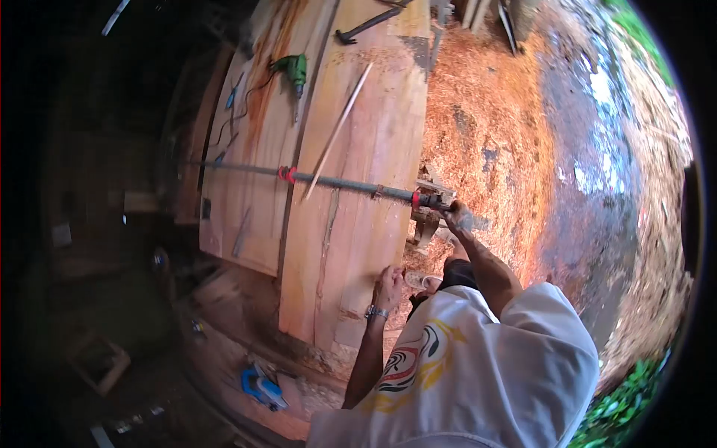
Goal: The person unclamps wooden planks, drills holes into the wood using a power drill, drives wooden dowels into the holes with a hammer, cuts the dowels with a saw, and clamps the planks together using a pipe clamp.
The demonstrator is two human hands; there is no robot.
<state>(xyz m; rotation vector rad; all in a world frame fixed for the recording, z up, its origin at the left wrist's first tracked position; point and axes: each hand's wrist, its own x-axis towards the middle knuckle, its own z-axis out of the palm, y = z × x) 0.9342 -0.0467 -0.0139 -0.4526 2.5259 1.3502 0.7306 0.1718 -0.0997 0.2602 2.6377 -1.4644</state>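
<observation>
A long bar clamp with red parts lies across wide wooden boards. My right hand is closed round the clamp's screw end, just beyond the edge of the nearer board. My left hand, with a watch on its wrist, rests at that same edge, lower down. Its fingers seem loosely extended against the wood, though small details are blurred. A thin wooden strip lies slantwise on the boards, crossing the clamp bar.
A green power drill with a cord and a hammer lie farther up on the boards. A blue power tool sits at the lower left. Wood shavings cover the ground to the right.
</observation>
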